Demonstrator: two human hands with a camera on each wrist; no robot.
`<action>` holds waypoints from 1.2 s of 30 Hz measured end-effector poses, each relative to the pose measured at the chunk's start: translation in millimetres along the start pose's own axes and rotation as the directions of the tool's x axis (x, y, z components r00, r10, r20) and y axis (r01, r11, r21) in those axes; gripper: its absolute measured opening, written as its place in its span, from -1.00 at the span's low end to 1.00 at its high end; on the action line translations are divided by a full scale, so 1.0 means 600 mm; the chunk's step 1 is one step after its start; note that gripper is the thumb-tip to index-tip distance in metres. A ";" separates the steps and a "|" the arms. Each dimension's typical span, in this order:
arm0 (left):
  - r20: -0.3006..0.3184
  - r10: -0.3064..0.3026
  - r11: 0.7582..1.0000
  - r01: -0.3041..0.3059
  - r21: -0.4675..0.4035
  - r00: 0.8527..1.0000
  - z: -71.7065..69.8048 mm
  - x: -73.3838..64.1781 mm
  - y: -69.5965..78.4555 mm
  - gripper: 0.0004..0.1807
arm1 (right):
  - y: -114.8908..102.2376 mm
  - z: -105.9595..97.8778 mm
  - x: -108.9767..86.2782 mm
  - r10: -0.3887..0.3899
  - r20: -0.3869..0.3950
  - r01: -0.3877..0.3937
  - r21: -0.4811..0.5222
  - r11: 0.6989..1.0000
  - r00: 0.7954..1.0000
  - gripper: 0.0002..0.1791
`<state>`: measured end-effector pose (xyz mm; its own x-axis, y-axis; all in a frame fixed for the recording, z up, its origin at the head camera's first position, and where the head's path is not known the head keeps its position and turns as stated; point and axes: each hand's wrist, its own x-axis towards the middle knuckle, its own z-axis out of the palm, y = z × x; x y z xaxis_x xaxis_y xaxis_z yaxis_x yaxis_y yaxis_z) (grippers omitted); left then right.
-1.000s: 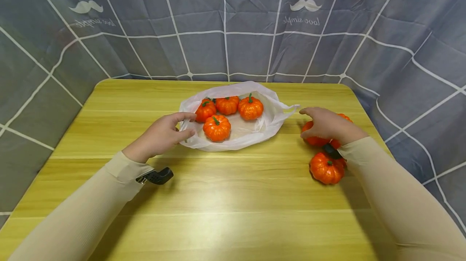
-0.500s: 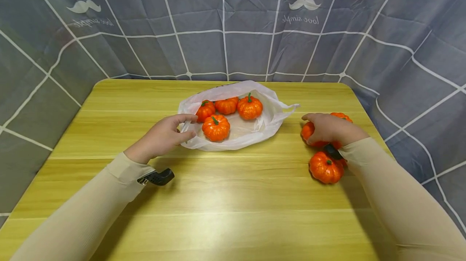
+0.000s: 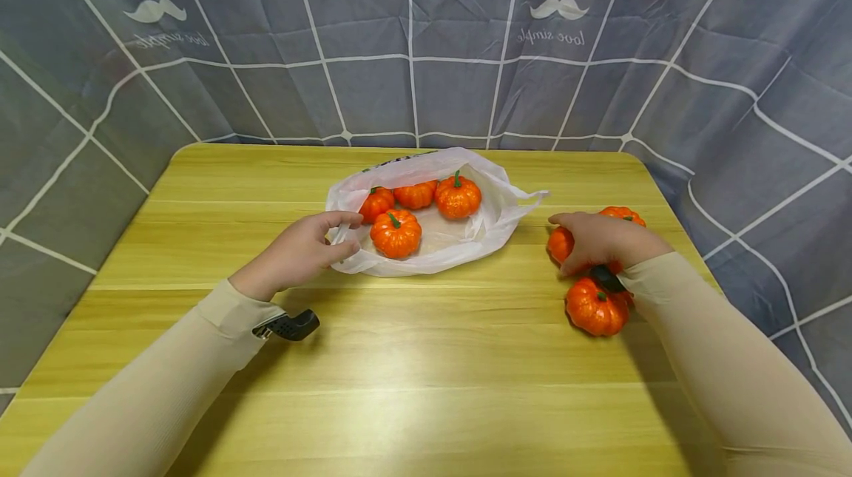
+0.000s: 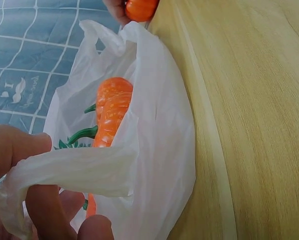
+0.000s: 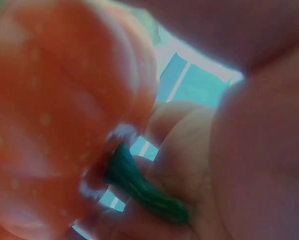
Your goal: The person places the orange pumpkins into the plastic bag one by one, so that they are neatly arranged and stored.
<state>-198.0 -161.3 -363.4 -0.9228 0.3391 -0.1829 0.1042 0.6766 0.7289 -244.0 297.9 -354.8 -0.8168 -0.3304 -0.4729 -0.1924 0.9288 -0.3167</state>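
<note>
A white plastic bag (image 3: pixel 489 237) lies with its mouth spread wide, and several small orange pumpkins (image 3: pixel 396 235) with green stems sit inside. My left hand (image 3: pixel 301 254) holds the bag's left side; in the left wrist view the bag's handle (image 4: pixel 79 172) passes between its curled fingers. On the right, my right hand (image 3: pixel 602 239) reaches down over a pumpkin (image 3: pixel 560 244), with thumb and fingers around it. The right wrist view shows that pumpkin (image 5: pixel 59 110) close up, its green stem (image 5: pixel 147 192) toward the palm and fingers behind it.
One more pumpkin (image 3: pixel 595 308) sits just in front of my right hand, and another (image 3: pixel 624 214) lies partly hidden behind it. The wooden table (image 3: pixel 399 388) is bordered by a grey checked curtain (image 3: pixel 459 92) at the back and sides. Dark bands show at both wrists.
My right hand has lowered slightly toward me, and its thumb has come down around the pumpkin. The left hand stays at the bag; the bag's back edge has shifted a little.
</note>
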 end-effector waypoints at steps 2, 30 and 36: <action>-0.001 -0.001 1.000 0.001 0.005 1.000 0.000 -0.001 0.001 -0.43 | 0.000 0.001 0.000 0.006 0.010 -0.006 0.007 1.000 1.000 0.11; 0.012 -0.010 1.000 0.011 -0.003 1.000 0.009 0.003 -0.002 -0.44 | 0.003 0.000 0.000 0.007 -0.042 -0.008 -0.025 1.000 0.999 0.03; 0.010 -0.004 1.000 0.004 0.002 1.000 0.015 0.005 -0.007 -0.47 | -0.002 0.001 -0.001 0.008 -0.059 -0.011 -0.040 0.999 0.998 0.00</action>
<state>-198.0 -157.2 -372.9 -0.9192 0.3434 -0.1924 0.1015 0.6790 0.7271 -243.2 296.9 -354.8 -0.8490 -0.3123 -0.4262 -0.2052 0.9382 -0.2788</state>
